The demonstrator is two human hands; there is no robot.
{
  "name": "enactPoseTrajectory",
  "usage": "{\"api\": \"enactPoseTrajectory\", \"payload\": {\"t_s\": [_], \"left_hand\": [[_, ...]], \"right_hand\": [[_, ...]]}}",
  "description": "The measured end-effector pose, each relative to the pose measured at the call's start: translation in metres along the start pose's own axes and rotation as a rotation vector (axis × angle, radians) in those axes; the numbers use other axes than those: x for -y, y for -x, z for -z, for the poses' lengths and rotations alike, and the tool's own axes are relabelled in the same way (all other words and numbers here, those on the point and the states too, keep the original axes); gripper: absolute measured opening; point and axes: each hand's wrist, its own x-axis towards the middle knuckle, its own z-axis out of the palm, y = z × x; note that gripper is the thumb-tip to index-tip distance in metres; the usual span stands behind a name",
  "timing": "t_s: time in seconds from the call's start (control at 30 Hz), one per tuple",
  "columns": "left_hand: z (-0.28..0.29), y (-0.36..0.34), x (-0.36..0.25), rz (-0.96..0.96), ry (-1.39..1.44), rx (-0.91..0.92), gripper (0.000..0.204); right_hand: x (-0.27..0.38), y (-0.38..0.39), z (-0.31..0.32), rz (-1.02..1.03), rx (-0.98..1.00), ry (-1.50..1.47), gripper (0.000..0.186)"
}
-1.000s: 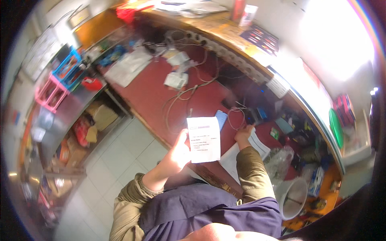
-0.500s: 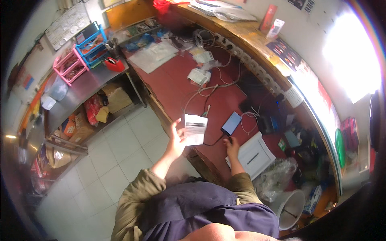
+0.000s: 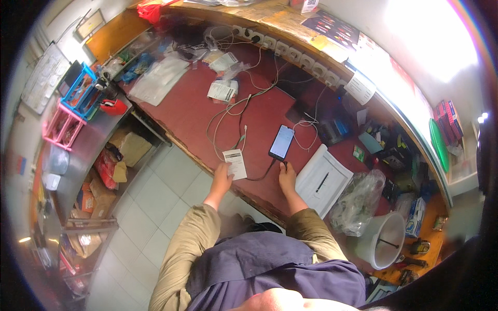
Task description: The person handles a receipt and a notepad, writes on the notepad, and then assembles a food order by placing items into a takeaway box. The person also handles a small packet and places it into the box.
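My left hand [image 3: 222,179] is closed on the lower left edge of a white printed slip [image 3: 235,164], held over the front edge of a red-topped table [image 3: 181,116]. A smartphone [image 3: 281,141] with a lit screen lies on the table. My right hand [image 3: 287,179] is at the phone's lower right corner, its fingers closed round a small dark thing I cannot make out. A black cable [image 3: 264,174] runs from the phone's lower end toward the slip. Beside my right forearm lies a white pad or sheet stack [image 3: 334,176] with a black pen [image 3: 321,182] on it.
Behind the slip, white cables [image 3: 213,124] tangle on the table. A row of sockets [image 3: 293,54] lines the back ledge. At right are a clear plastic bag [image 3: 358,199] and a white bin [image 3: 371,243]. Leftward stand a metal counter [image 3: 98,132] and pink rack [image 3: 62,127].
My left hand has lowered the slip toward the table edge, and the slip has tilted. My right hand has shifted closer to the phone's lower end. The whole view has turned.
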Motion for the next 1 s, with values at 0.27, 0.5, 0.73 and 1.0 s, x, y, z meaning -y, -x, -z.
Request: {"api": "enactPoseTrajectory", "payload": {"t_s": [0.27, 0.5, 0.73, 1.0], "left_hand": [[0.051, -0.032, 0.013, -0.316, -0.511, 0.191, 0.048], [0.052, -0.038, 0.04, -0.315, -0.464, 0.312, 0.06], [0.064, -0.043, 0.03, -0.227, -0.462, 0.444, 0.075], [0.077, -0.049, 0.02, -0.174, -0.514, 0.516, 0.078]], "right_hand": [[0.028, 0.009, 0.007, -0.263, -0.154, 0.249, 0.045], [0.078, 0.07, -0.035, 0.036, -0.164, 0.118, 0.045], [0.139, 0.103, -0.111, 0.128, -0.085, -0.165, 0.028], [0.153, 0.104, -0.128, 0.157, -0.166, -0.151, 0.018]]}}
